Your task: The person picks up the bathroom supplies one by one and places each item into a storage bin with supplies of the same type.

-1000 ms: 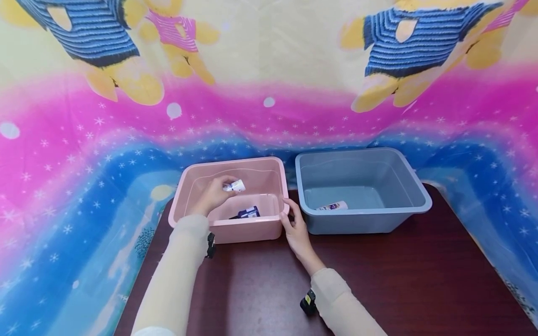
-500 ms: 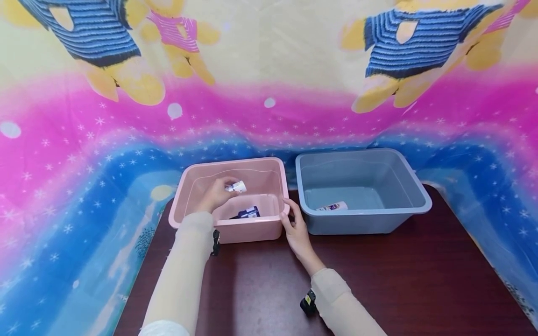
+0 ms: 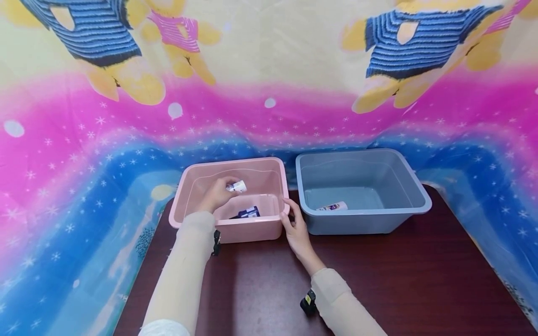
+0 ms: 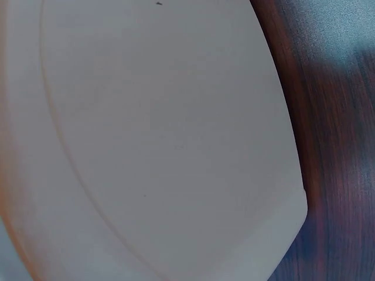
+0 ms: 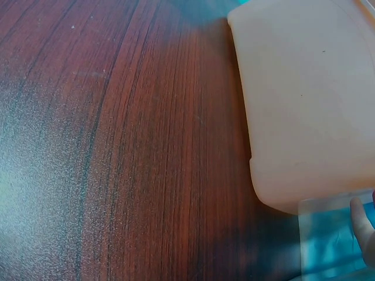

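Inside the pink plastic bin (image 3: 248, 231), my left hand (image 3: 217, 192) holds a small white bottle-like item (image 3: 238, 186) between thumb and fingers, above the bin floor. Part of the item is covered by the hand. Below it, a dark blue bottle with a pale label (image 3: 250, 213) lies on the bin floor, partly hidden by the front rim. My right hand (image 3: 296, 229) grips the bin's front right corner, fingers at the rim. In the right wrist view only a fingertip (image 5: 360, 222) shows near the bin's edge. The left wrist view has just the bin's outer wall (image 4: 176, 140) and tabletop.
To the right stands a blue-grey bin (image 3: 353, 223), with a white tube-shaped item with a purple label (image 3: 334, 206) lying near its front left. Both bins sit on a dark reddish-brown table (image 3: 260, 284). Behind hangs a printed cloth (image 3: 269, 56).
My left hand and forearm have shifted slightly right with the white bottle-like item, mostly in the first half second. My right hand and both bins stay put.
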